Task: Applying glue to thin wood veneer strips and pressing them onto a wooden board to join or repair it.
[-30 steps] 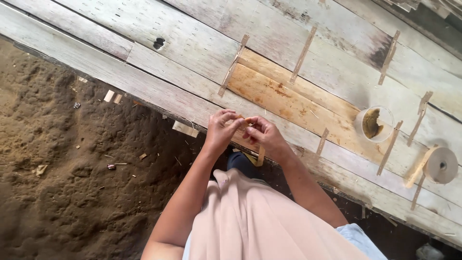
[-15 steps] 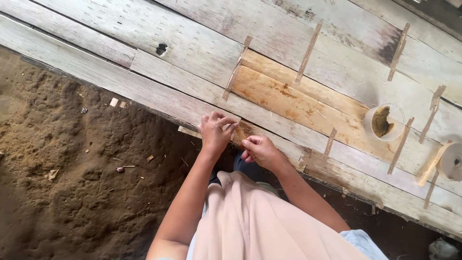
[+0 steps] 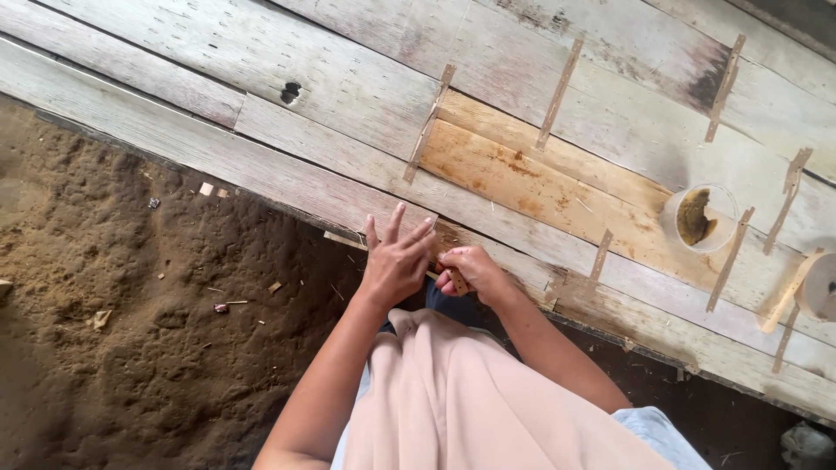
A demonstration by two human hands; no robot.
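Note:
My left hand (image 3: 396,259) hovers at the near edge of a weathered plank table (image 3: 261,113) with its fingers spread, touching the board edge. My right hand (image 3: 466,270) is curled right beside it, pinching a small thin wooden strip (image 3: 456,280) that is mostly hidden by the fingers. Both hands sit close together above my beige-clothed lap (image 3: 470,400). Several thin wooden strips lie across the planks beyond, one (image 3: 428,122) just above my hands.
A small tub of brown paste (image 3: 699,218) stands at the right on the planks. A roll of tape (image 3: 819,287) lies at the far right edge. Brown sawdust-covered ground (image 3: 131,305) spreads to the left below the table.
The view has shifted slightly. My left hand has opened its fingers and spread them, and my right hand has dropped a little toward the table edge.

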